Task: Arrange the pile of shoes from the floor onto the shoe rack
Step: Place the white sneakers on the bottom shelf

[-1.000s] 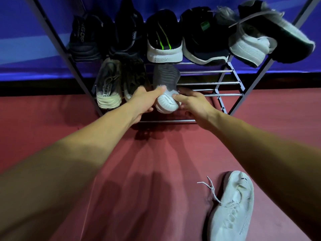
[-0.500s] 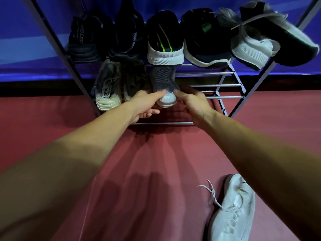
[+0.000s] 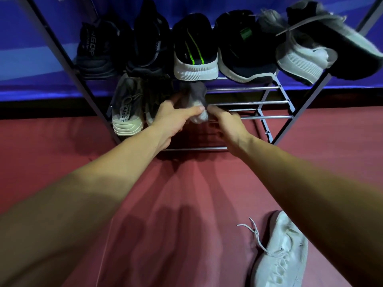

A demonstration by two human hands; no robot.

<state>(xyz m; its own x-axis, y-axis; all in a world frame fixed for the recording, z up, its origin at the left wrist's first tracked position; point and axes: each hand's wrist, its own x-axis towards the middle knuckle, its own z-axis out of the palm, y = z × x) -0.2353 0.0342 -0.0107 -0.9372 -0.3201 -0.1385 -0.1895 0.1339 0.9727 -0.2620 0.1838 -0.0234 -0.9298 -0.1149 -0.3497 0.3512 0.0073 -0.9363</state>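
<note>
Curling round grey shoe (image 3: 194,94) heel: left hand (image 3: 174,119), right hand (image 3: 228,125).

- Row of shoes (image 3: 194,48) fills the shoe rack's (image 3: 269,102) upper shelf.
- Below, two shoes (image 3: 126,108) at left; third shoe (image 3: 195,96) beside them, between the hands: left hand (image 3: 172,119), right hand (image 3: 227,124).
- Lone shoe (image 3: 281,255) on floor (image 3: 186,204), front right.

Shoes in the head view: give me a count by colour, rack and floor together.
Black or dark shoes: 5
Grey shoes: 4, one gripped by the left hand and right hand
White shoes: 1
Total: 10
</note>
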